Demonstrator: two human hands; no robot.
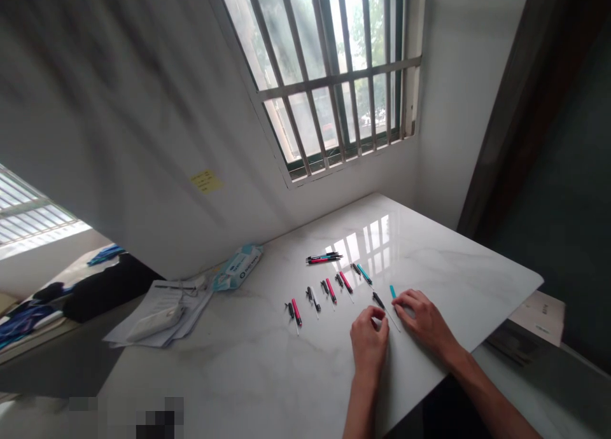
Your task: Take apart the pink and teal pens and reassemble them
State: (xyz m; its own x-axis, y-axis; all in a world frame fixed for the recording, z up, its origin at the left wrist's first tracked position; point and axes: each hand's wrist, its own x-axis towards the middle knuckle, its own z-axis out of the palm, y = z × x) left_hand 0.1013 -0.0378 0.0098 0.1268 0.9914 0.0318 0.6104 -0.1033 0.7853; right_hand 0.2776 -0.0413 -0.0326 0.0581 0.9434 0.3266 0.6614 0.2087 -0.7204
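Step, as I judge it: laying out pen parts (296,312). Right hand (421,315) bent, fingertips at teal barrel (393,291), grip uncertain; left hand (368,336) curled, contents indiscernible. White refill (394,320) between hands. Next move calls for light fingertip alignment.

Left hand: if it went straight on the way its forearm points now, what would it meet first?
The left hand would probably meet the black pen part just beyond its knuckles, though its height above the marble-patterned table is unclear.
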